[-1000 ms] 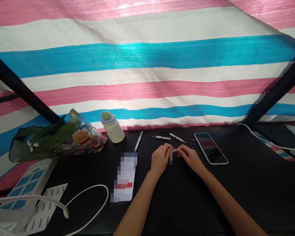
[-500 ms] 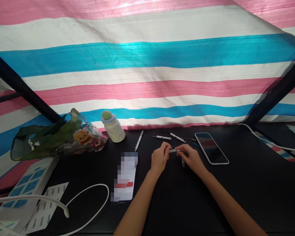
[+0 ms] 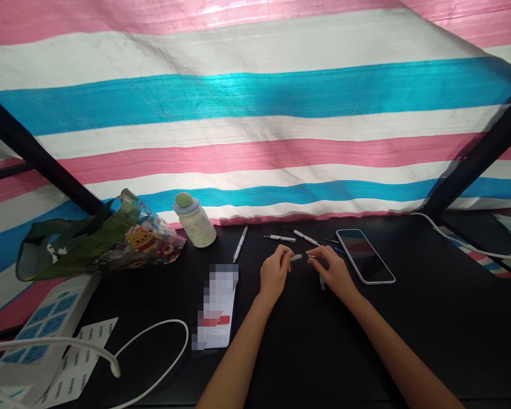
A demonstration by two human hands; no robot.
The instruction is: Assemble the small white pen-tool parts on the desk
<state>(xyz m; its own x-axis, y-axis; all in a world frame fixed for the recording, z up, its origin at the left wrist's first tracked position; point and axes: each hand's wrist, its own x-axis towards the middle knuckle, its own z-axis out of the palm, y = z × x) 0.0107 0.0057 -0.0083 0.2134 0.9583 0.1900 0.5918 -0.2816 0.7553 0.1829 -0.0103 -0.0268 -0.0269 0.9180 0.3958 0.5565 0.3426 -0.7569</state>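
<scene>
My left hand (image 3: 276,274) pinches a white pen barrel (image 3: 296,257), whose end points right. Across a small gap, my right hand (image 3: 330,266) is closed on a small silvery pen tip (image 3: 310,256) between thumb and finger. A grey-and-white pen part (image 3: 322,283) shows just under the right hand; whether that hand also grips it is unclear. Beyond my hands lie a short white pen piece (image 3: 280,238) and another white pen piece (image 3: 305,236), both with thin ends. A whole white pen (image 3: 240,244) rests farther left. Partly behind the right hand is a blue-tipped refill (image 3: 336,249).
A phone with a lit screen (image 3: 221,307) lies left of my forearms, a dark-screened phone (image 3: 365,257) to the right. A bottle (image 3: 196,221), a green-handled bag (image 3: 132,238), a power strip (image 3: 46,324) and white cable (image 3: 185,335) occupy the left side.
My hands have drawn slightly apart, opening a gap between the pen barrel in the left and the small silvery tip in the right.
</scene>
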